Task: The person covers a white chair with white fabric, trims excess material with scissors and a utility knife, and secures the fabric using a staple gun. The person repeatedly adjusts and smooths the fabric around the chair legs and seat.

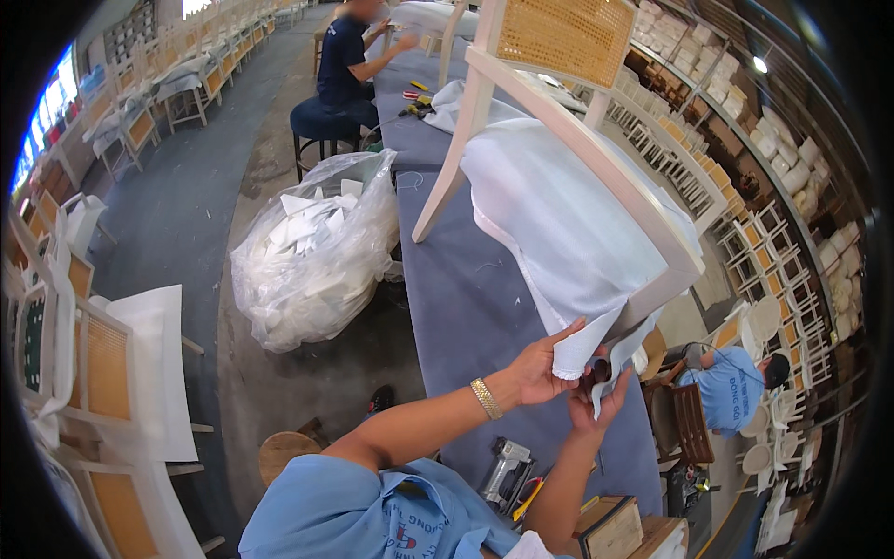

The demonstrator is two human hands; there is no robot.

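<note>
A whitewashed wooden chair (559, 101) with a woven cane back rests tilted on a blue-grey covered table (456, 279). Pale fabric (559, 214) drapes over its seat and hangs down at the near corner. My left hand (542, 371), below a gold bracelet, pinches a folded flap of this fabric beside the chair frame. Close by on the right, my right hand (601, 407) has its fingers closed around another strip of the cloth at the same corner. Some of my right fingers are hidden behind the material.
A staple gun (507, 469), a yellow-handled tool (528, 498) and a wooden box (607, 533) are near my right forearm. A clear plastic bag of white scraps (312, 252) stands left of the table. Co-workers sit at the far end (345, 61) and at right (726, 387).
</note>
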